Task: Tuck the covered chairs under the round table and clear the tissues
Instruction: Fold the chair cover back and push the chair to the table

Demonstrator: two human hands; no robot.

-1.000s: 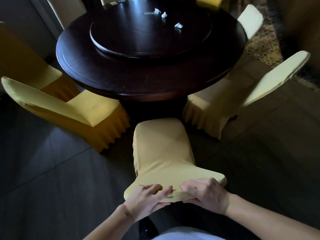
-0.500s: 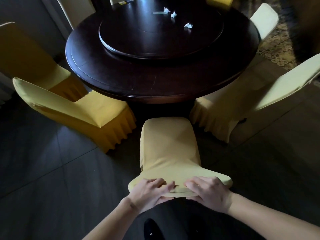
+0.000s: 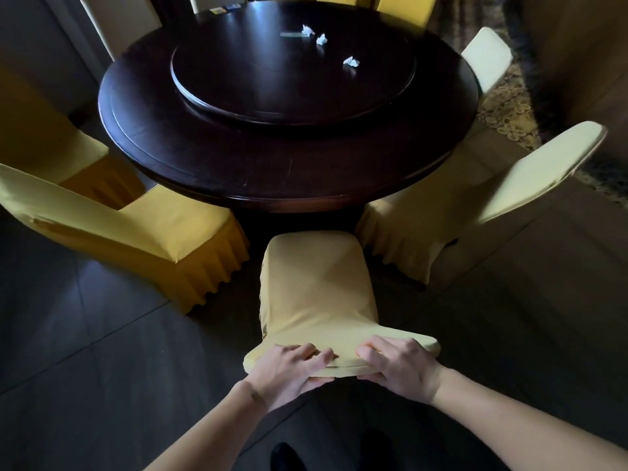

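Dark polished wood, the round table (image 3: 238, 171) fills twelve o'clock; the yellow-covered chair (image 3: 316, 283) at six o'clock is seat-front at the table edge, judged nearly tucked; its neighbours at nine (image 3: 136, 232) and three o'clock (image 3: 475, 198) stand angled out, likely undone; left hand (image 3: 289, 375) and right hand (image 3: 401, 368) sit side by side, each clamped on the chair's top rail; three crumpled white tissues (image 3: 321, 39) lie uncleared on the turntable (image 3: 292, 69), small and loose
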